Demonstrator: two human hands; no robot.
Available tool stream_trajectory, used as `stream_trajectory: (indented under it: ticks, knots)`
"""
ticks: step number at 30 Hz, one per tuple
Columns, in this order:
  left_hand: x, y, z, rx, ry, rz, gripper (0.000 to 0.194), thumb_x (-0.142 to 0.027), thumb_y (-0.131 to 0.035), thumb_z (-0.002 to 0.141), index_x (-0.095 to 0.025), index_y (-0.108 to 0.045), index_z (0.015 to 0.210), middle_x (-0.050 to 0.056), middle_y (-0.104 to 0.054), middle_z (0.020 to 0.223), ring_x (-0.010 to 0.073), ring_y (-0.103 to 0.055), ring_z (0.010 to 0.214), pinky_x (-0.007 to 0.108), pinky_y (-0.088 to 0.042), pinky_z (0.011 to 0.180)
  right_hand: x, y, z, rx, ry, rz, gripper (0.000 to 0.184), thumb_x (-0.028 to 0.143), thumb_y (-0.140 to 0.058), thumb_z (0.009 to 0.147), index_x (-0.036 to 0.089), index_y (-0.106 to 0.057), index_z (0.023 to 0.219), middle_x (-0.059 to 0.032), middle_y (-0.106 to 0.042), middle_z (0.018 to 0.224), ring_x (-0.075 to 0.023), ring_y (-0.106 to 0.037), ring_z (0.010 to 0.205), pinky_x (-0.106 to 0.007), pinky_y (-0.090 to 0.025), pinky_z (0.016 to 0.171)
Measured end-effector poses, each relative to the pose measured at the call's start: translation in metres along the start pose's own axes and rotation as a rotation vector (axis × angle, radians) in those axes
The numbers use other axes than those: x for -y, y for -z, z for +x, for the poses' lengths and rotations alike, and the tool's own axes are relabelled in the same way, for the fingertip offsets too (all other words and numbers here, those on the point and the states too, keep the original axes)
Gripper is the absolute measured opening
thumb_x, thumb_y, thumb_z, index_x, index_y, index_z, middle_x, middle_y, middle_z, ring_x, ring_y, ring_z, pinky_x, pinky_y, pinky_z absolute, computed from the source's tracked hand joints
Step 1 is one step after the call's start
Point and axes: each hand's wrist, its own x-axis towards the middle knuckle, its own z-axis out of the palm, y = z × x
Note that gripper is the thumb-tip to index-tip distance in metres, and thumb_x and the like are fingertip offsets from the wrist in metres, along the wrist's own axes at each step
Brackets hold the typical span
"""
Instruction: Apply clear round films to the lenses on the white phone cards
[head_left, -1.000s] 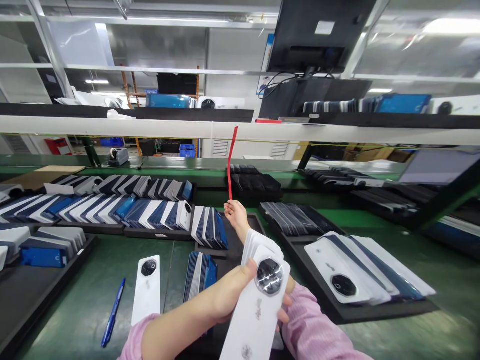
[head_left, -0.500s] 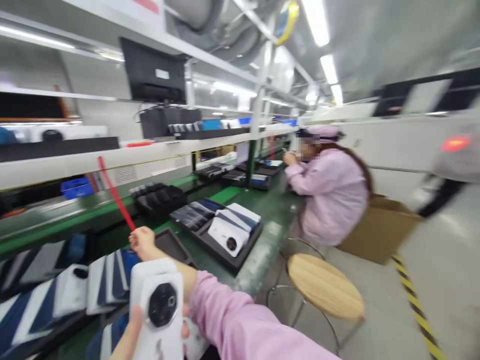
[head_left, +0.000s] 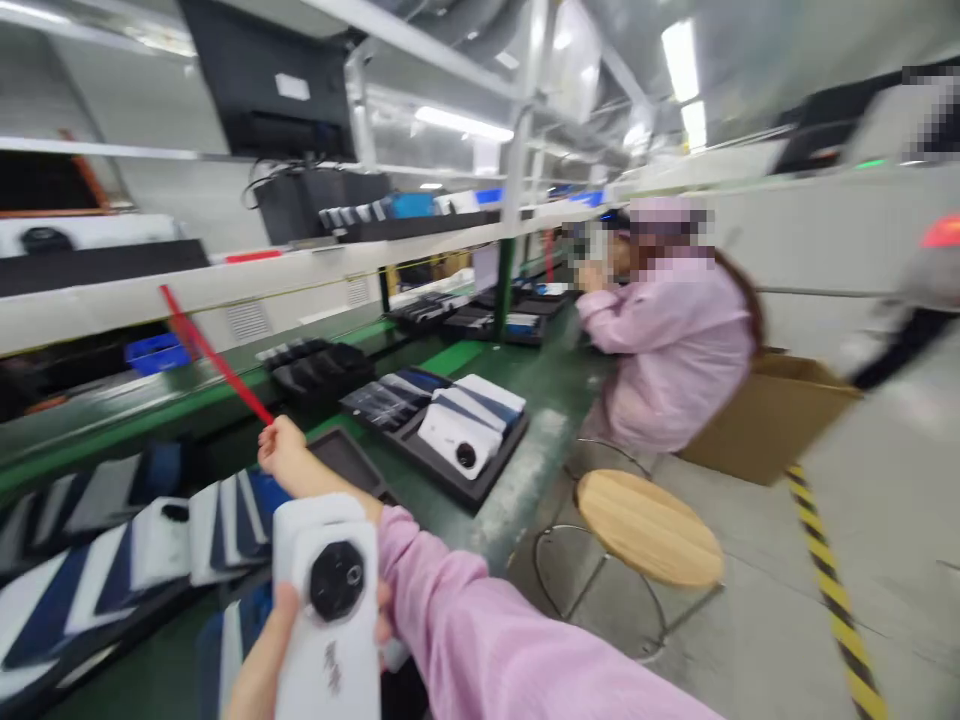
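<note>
Green counter [head_left: 480,360], one wooden stool [head_left: 649,528], one seated co-worker [head_left: 667,340], right hand [head_left: 281,447] pinching one red strip [head_left: 214,357], left hand [head_left: 281,615] clasping stacked white phone backs [head_left: 326,600].

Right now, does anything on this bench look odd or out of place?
One thing: a red strip slants from the white rail down to the right hand, which pinches its end. The left hand holds white phone backs. Trays look orderly.

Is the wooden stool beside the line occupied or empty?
Empty: the stool shows its bare round seat, and the person in pink is beyond it.
</note>
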Motion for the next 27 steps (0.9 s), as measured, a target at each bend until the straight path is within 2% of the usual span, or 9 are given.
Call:
stream_trajectory:
  ticks: [2, 3, 5, 8, 11, 14, 22, 27]
  knots:
    - [0.006, 0.000, -0.001, -0.026, 0.013, -0.050, 0.073, -0.073, -0.063, 0.077, -0.008, -0.072, 0.109, 0.016, -0.073, 0.093, 0.0266, -0.069, 0.082, 0.039, -0.055, 0.080, 0.001, 0.000, 0.009, 0.014, -0.027, 0.010, 0.032, 0.035, -0.061, 0.096, 0.015, -0.060, 0.121, -0.0082, -0.064, 0.116, -0.0188, -0.066, 0.095, -0.037, -0.058, 0.080]
    - [0.008, 0.000, 0.000, 0.033, 0.050, -0.076, 0.082, -0.078, -0.065, 0.071, -0.005, -0.072, 0.107, 0.016, -0.074, 0.090, 0.0242, -0.069, 0.078, 0.034, -0.054, 0.078, 0.001, 0.000, 0.015, 0.019, -0.040, 0.010, 0.032, 0.035, -0.061, 0.096, 0.015, -0.059, 0.122, -0.0083, -0.064, 0.116, -0.0189, -0.066, 0.096, -0.037, -0.058, 0.080]
    - [0.008, 0.000, 0.004, 0.118, 0.077, -0.072, 0.089, -0.082, -0.064, 0.066, -0.002, -0.073, 0.106, 0.016, -0.074, 0.088, 0.0200, -0.069, 0.074, 0.026, -0.052, 0.071, 0.001, -0.001, 0.027, 0.028, -0.064, 0.006, 0.032, 0.035, -0.061, 0.096, 0.015, -0.059, 0.122, -0.0082, -0.064, 0.116, -0.0187, -0.066, 0.095, -0.037, -0.059, 0.079]
    - [0.003, -0.001, 0.010, 0.189, 0.011, 0.010, 0.096, -0.089, -0.059, 0.061, -0.003, -0.073, 0.102, 0.017, -0.074, 0.083, 0.0192, -0.069, 0.067, 0.023, -0.048, 0.059, 0.000, -0.003, 0.044, 0.030, -0.085, 0.001, 0.034, 0.036, -0.061, 0.096, 0.016, -0.059, 0.123, -0.0089, -0.063, 0.119, -0.0201, -0.065, 0.099, -0.039, -0.058, 0.083]
    - [-0.002, -0.004, 0.011, 0.212, -0.023, 0.071, 0.100, -0.092, -0.055, 0.059, -0.004, -0.073, 0.103, 0.017, -0.074, 0.085, 0.0221, -0.070, 0.068, 0.023, -0.044, 0.051, -0.001, -0.005, 0.057, 0.016, -0.090, 0.006, 0.034, 0.036, -0.061, 0.096, 0.016, -0.059, 0.124, -0.0091, -0.062, 0.121, -0.0206, -0.065, 0.101, -0.040, -0.058, 0.084]
    - [-0.004, -0.007, 0.008, 0.214, -0.026, 0.102, 0.101, -0.093, -0.053, 0.059, -0.005, -0.072, 0.105, 0.018, -0.074, 0.088, 0.0225, -0.070, 0.070, 0.023, -0.041, 0.050, -0.003, -0.008, 0.066, -0.005, -0.097, 0.013, 0.033, 0.036, -0.061, 0.096, 0.016, -0.059, 0.123, -0.0086, -0.063, 0.118, -0.0195, -0.065, 0.097, -0.038, -0.058, 0.081]
    - [-0.003, -0.008, 0.008, 0.219, -0.009, 0.083, 0.099, -0.094, -0.056, 0.055, -0.005, -0.073, 0.096, 0.017, -0.072, 0.085, 0.0157, -0.061, 0.061, 0.027, -0.048, 0.063, 0.002, -0.013, 0.075, -0.015, -0.130, 0.006, 0.033, 0.036, -0.060, 0.096, 0.016, -0.059, 0.123, -0.0086, -0.063, 0.118, -0.0195, -0.065, 0.097, -0.038, -0.058, 0.082]
    - [0.001, -0.008, 0.009, 0.215, 0.010, 0.045, 0.096, -0.092, -0.060, 0.054, -0.006, -0.073, 0.095, 0.012, -0.069, 0.077, 0.0157, -0.059, 0.061, 0.028, -0.048, 0.066, 0.005, -0.010, 0.075, 0.005, -0.132, -0.040, 0.034, 0.036, -0.061, 0.096, 0.016, -0.059, 0.124, -0.0091, -0.062, 0.121, -0.0205, -0.065, 0.100, -0.040, -0.058, 0.084]
